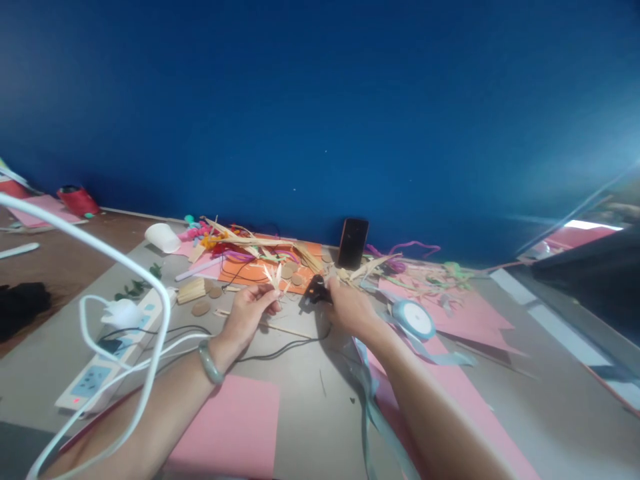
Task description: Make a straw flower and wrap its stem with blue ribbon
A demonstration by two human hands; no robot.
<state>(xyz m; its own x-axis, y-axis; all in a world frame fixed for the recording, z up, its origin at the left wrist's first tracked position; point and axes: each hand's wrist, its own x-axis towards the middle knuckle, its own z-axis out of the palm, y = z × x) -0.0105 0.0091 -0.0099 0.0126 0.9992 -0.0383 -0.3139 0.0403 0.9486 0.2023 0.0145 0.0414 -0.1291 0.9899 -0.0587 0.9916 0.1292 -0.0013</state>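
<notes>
Pinched between the fingertips of my left hand (pixel 253 307) is a small spray of pale dried husk strips (pixel 273 277), its pointed ends fanning upward. My right hand (pixel 350 305) is wrapped around a black glue gun (pixel 316 290), whose nozzle end faces my left hand. A short gap separates the glue gun from the husk strips. From under my right hand a black cord (pixel 280 350) runs left across the table. Behind both hands lie an orange sheet (pixel 247 272) and several small brown discs (pixel 297 280).
A phone (pixel 353 243) leans against the blue wall (pixel 320 120). At left are a power strip (pixel 95 373), a white cable (pixel 163 313) and a paper cup (pixel 163 237). Pink paper (pixel 230 427) lies in front; a ribbon spool (pixel 415 319) sits right. Husk strips (pixel 260 243) clutter the back.
</notes>
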